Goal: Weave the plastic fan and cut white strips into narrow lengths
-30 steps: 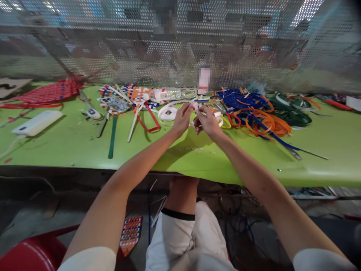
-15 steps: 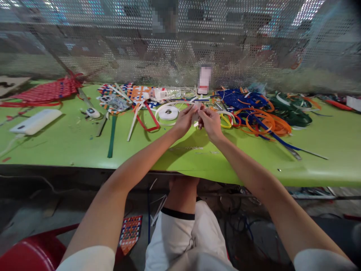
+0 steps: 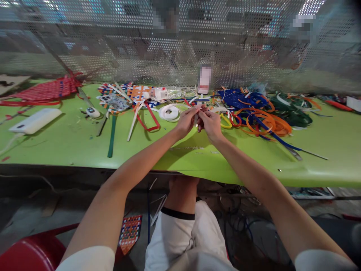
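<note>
Above the middle of the green table, my left hand (image 3: 186, 121) and my right hand (image 3: 210, 122) meet fingertip to fingertip. Both are closed in a pinch on a narrow white strip (image 3: 196, 119), most of which the fingers cover. Just left of my left hand lies a white strip roll (image 3: 169, 113), coiled flat. A yellow strip loop (image 3: 226, 121) and a red one rest to the right of my right hand. Behind the hands a phone (image 3: 204, 81) with a pale screen leans upright against the perforated metal screen.
Orange strip coils (image 3: 270, 122), blue strips (image 3: 239, 98) and a dark green bundle (image 3: 293, 111) lie to the right. On the left are a white power bank (image 3: 36, 121), a red woven piece (image 3: 50, 90) and a green strip (image 3: 112, 137). A red stool (image 3: 34, 252) stands below.
The white strip loop that arched around the roll has drawn away from the roll's left side. My fingers have shifted slightly and closed nearer together; the arms stay nearly in place.
</note>
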Demonstrator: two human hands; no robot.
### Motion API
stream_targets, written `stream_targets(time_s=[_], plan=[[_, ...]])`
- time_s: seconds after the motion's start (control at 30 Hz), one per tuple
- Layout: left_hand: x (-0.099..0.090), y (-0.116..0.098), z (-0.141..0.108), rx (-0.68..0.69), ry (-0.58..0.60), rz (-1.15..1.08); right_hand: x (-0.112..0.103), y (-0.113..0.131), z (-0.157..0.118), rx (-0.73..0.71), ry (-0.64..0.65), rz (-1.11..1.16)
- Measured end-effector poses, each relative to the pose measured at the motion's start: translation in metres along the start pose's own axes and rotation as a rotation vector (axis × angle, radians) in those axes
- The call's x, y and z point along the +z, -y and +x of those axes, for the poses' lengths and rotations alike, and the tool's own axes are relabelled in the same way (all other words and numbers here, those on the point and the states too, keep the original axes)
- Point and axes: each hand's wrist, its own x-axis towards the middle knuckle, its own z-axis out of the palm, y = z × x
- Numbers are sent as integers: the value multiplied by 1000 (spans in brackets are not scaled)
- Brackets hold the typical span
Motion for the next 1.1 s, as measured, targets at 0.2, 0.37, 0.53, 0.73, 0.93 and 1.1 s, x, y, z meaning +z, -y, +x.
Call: stream_targets(time_s=[0.2, 0.37, 0.53, 0.73, 0.93, 1.1], plan=[[-4, -2, 3, 134, -88, 98, -1, 0, -1, -90, -21, -99], [-13, -9, 7, 285, -124, 241, -8, 11, 4, -398, -180, -277], [-18, -7, 6, 306, 6, 397, -19, 14, 15, -362, -33, -281], [-23, -3, 6, 272, 49, 469, -25, 9, 23, -291, 47, -189], [-25, -8, 6, 338, 93, 588, -23, 9, 21, -299, 31, -165], [-26, -10, 6, 400, 94, 696, -26, 10, 22, -318, 24, -227]])
